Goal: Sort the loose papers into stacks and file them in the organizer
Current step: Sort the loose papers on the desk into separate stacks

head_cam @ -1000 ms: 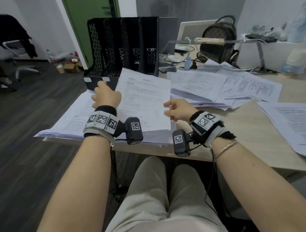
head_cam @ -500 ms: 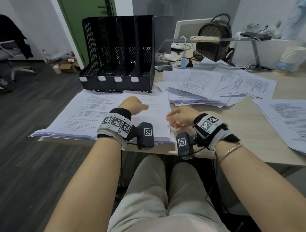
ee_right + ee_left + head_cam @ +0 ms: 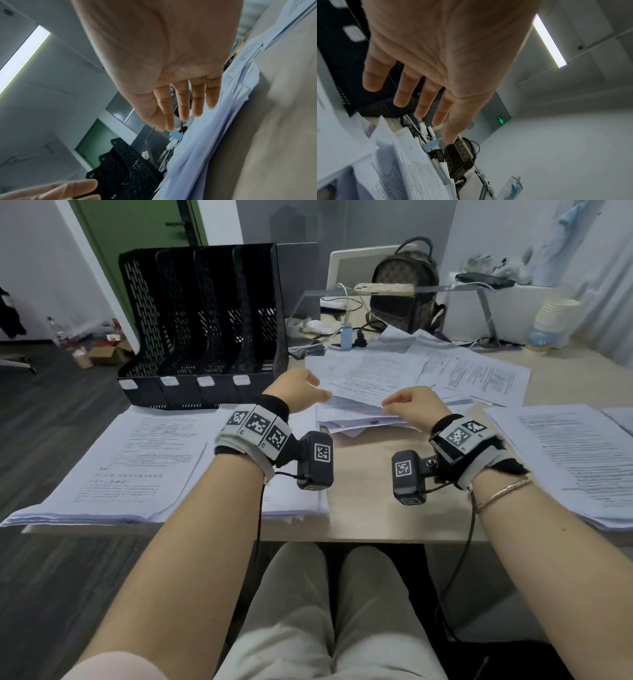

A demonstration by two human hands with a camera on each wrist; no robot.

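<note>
A sorted paper stack (image 3: 137, 453) lies at the desk's left edge before the black organizer (image 3: 202, 326) (its four slots hold nothing visible); the left hand (image 3: 296, 392), fingers straight and empty, hovers by the loose papers (image 3: 411, 374). The right hand (image 3: 409, 405), fingers extended, reaches the same heap's near edge; another stack (image 3: 575, 460) lies far right.

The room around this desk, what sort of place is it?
Most likely an office. A black perforated four-slot file organizer stands on a light wooden desk spread with printed white paper sheets, and the left wrist view shows a long ceiling strip light and a green exit sign.
</note>
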